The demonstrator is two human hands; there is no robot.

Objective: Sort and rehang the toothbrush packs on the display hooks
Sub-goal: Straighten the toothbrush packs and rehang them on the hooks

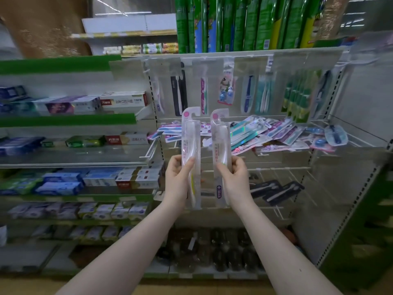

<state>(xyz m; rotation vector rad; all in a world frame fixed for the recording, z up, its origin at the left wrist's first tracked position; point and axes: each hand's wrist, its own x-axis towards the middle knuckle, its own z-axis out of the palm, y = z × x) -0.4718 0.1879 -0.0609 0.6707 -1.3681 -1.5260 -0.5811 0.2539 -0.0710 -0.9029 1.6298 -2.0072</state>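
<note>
Pinching one upright toothbrush pack (190,137) low in the left grip (177,177) and a second pack (221,137) in the right grip (234,177), just under the hanging row (204,92) at 12 o'clock; could tip when lifted to hang and drop among the pile (276,133) at 2 o'clock.

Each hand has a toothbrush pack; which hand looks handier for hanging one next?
Probably the right hand: its pack is upright, hanger notch on top, and bare hooks lie just to its right. The left hand is farther from them.
</note>
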